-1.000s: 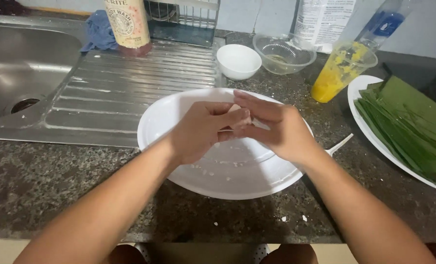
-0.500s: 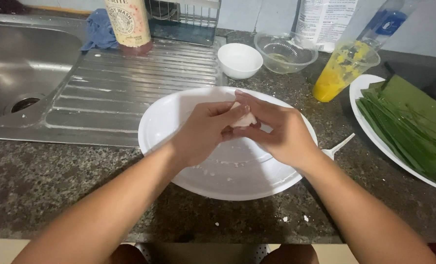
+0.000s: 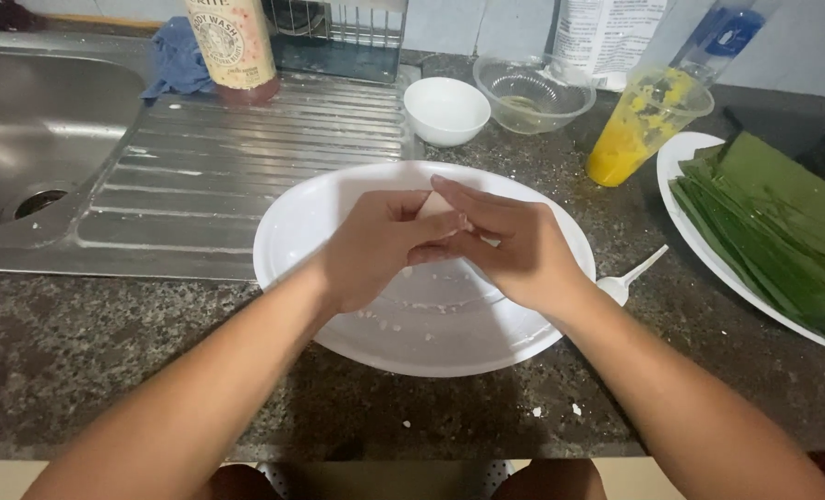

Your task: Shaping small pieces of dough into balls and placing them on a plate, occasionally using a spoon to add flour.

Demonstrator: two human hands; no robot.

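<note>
Both hands over the white plate (image 3: pixel 338 208), grips closed together on one small pale dough piece (image 3: pixel 436 206). Left hand (image 3: pixel 375 245) wraps it from the left, right hand (image 3: pixel 514 245) from the right, fingers overlapping. Only the top tip of the piece shows, poking up and away above the grip; rest hidden, long axis can't tell. White plastic spoon (image 3: pixel 630 276) on the table just right of the grip; green leaves (image 3: pixel 773 222) further right.

Steel sink (image 3: pixel 24 139) far left; green leaves (image 3: pixel 773 227) on plate right; small white bowl (image 3: pixel 446 109), glass bowl (image 3: pixel 533 93) behind.
</note>
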